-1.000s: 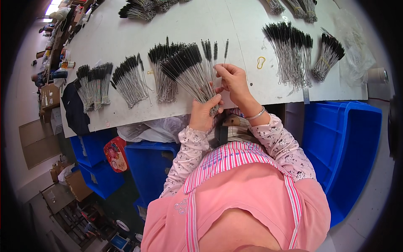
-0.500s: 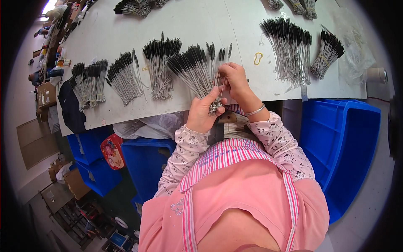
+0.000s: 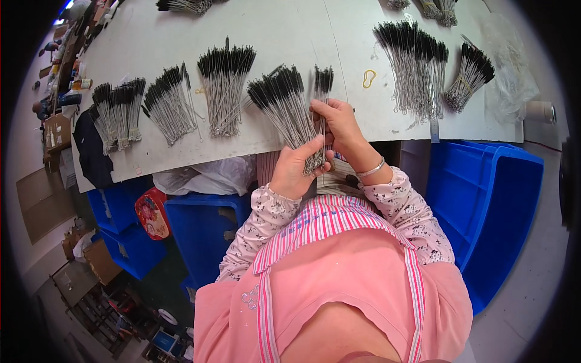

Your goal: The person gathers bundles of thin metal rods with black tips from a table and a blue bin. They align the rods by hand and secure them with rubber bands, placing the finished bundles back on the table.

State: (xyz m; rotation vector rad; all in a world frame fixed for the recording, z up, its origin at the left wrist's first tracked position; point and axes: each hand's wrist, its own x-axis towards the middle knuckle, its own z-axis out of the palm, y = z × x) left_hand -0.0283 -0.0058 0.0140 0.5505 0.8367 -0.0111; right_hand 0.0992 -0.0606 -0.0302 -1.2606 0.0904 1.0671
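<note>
My left hand [image 3: 298, 168] is closed round the looped wire ends of a fanned bunch of black-bristled wire brushes [image 3: 284, 100], just over the table's near edge. Beside it, my right hand [image 3: 337, 124] pinches a few wire brushes [image 3: 323, 78] at the bunch's right side, their black heads close together and a little apart from the rest. Both hands touch the same cluster, and the fingertips partly cover the wires. A large pile of similar brushes [image 3: 227, 91] lies left of my hands, with a fanned pile [image 3: 169, 109] and a tied group [image 3: 118, 115] farther left.
On the white table [image 3: 284, 30], more brushes [image 3: 417, 72] and a tied bundle [image 3: 469, 78] lie at right. A yellow rubber band [image 3: 368, 78] sits between piles. Clear plastic [image 3: 508, 66] lies at the right edge. Blue crates [image 3: 484, 206] stand below.
The separate brushes at my right hand were spread apart and now stand gathered side by side. My view has shifted slightly; my left hand keeps its grip on the bunch.
</note>
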